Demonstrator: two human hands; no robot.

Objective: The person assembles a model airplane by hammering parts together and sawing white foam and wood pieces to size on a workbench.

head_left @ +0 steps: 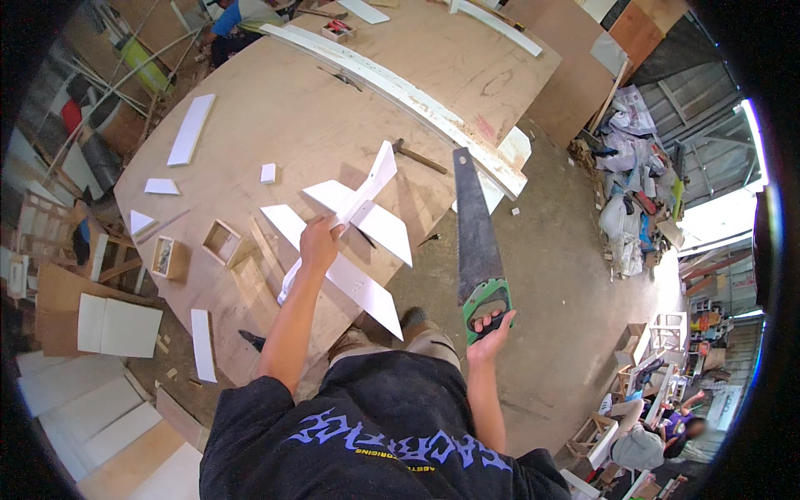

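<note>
My left hand (319,244) is closed around the middle of a white wooden frame (365,287), a long centre piece with several slanted boards crossing it. The frame lies over the near right part of the plywood worktop (242,125), partly hidden by my hand and forearm. Off to the right of the table, my right hand (492,335) grips the green and black handle of a handsaw (477,229). Its dark blade points away from me, apart from the frame. A hammer (421,157) lies just beyond the frame.
Long white beams (400,96) span the worktop's far side. White offcuts (192,129) and two small wooden boxes (225,242) sit at left. Bags and scraps (633,200) are piled at right. One person (242,21) is at the far left, another (646,442) at lower right.
</note>
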